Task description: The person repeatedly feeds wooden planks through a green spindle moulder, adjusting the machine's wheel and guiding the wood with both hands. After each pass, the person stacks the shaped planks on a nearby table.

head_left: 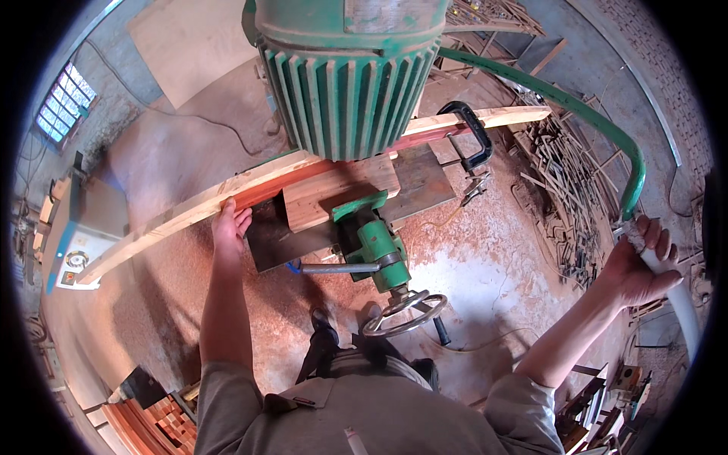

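My left hand (230,221) grips the near left end of a reddish wooden strip (262,189), fingers curled against it. The strip lies along a long pale wooden board (182,211) that crosses the machine table (284,241). A thick wooden block (341,193) sits in front of the strip, against a green vise jaw (360,205). Over them hangs a ribbed green motor (341,98), which hides the middle of the strip and any tool beneath. Out to the right, my right hand (646,262) wraps round the grey handle end of a curved green lever (599,121).
A black C-clamp (476,136) holds the board's right part. Nearer me are a steel handwheel (406,312) and a bar handle (334,268). Scrap wood (565,186) is heaped at right; a white-and-blue machine box (83,227) stands left. Reddish timber (148,425) is stacked lower left.
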Demonstrator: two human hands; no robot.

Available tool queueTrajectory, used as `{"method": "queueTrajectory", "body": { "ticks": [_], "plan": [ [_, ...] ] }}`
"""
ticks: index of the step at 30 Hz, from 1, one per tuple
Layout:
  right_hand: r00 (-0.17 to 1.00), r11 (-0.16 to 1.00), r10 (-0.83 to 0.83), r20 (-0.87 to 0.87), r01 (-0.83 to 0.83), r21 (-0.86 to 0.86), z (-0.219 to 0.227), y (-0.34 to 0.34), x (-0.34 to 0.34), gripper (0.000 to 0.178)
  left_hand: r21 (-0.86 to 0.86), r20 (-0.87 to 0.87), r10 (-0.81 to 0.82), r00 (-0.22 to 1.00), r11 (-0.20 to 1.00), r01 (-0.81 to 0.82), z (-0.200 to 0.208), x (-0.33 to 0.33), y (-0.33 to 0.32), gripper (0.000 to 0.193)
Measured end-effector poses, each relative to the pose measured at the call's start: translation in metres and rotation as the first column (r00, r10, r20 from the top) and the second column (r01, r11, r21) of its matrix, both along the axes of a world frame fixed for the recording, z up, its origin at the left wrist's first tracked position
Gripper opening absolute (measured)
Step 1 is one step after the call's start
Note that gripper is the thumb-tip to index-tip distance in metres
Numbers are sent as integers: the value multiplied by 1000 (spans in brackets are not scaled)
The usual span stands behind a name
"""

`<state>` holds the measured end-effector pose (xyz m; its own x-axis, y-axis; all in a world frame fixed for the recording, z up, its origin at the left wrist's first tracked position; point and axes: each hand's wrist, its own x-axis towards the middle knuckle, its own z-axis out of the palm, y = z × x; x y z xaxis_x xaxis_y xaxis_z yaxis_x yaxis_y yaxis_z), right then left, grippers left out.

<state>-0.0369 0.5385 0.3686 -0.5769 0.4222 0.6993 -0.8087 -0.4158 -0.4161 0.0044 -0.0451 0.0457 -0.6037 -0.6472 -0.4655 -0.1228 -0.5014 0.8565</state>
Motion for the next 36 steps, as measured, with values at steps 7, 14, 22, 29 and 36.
{"method": "queueTrajectory", "body": {
  "ticks": [7,14,22,29,36],
  "plan": [
    [991,988,136,-15,-134,77,-40,7,16,33,-21,-1,-11,1000,1000,11,5,1,3,46],
    [981,974,192,16,-192,119,-77,16,32,34,7,-4,-12,1000,1000,12,-3,-1,-2,46],
    [984,989,63,166,-84,120,-124,22,54,36,8,-8,-19,1000,1000,19,-1,-1,-1,47],
    [970,979,58,235,-101,178,-163,25,68,36,10,-9,-15,1000,1000,16,-3,0,-3,45],
    [943,974,50,330,-119,192,-180,24,76,36,25,-27,-18,999,1000,19,-7,0,-8,45]
  ]
}}
